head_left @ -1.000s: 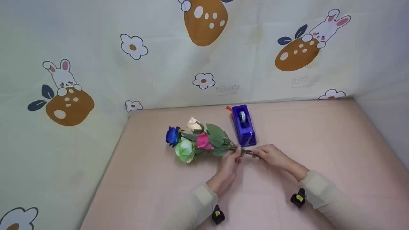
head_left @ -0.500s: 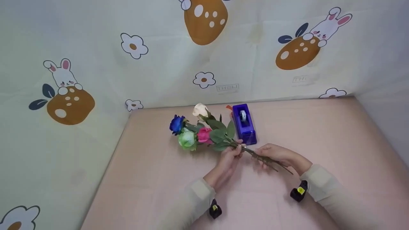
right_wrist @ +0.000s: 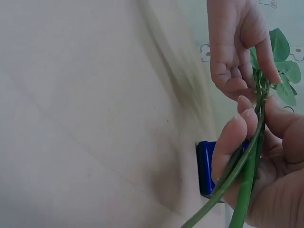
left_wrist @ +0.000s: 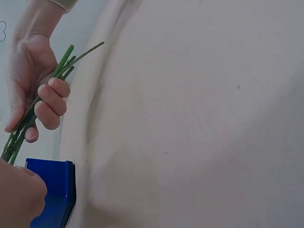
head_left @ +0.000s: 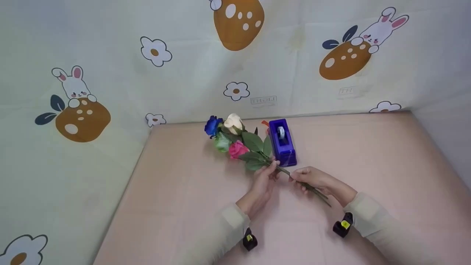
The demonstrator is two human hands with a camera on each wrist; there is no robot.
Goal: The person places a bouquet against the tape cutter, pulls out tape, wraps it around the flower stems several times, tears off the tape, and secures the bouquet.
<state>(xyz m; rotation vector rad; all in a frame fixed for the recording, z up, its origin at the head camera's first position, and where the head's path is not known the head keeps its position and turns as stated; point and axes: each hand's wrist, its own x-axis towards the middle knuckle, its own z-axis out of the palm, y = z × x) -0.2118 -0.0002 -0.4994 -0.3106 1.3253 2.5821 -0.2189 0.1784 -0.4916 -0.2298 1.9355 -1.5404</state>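
Head view: one bouquet (head_left: 254, 141), two hands on it — left hand (head_left: 261, 184) pinches the stems (head_left: 283, 170) just below the leaves (head_left: 253, 164), right hand (head_left: 319, 181) grips them nearer and farther right, stem ends (head_left: 322, 197) sticking out past it. Bouquet is held over the pink table (head_left: 176, 206), slanting from far left to near right; blue rose (head_left: 212, 126) and cream rose (head_left: 233, 123) farthest, green flower (head_left: 222, 142) and pink rose (head_left: 238, 149) nearer. Blue tape dispenser (head_left: 283, 148) stands just beyond the left hand — white tape roll (head_left: 281, 132) inside, orange strip (head_left: 265, 124) at its far left.
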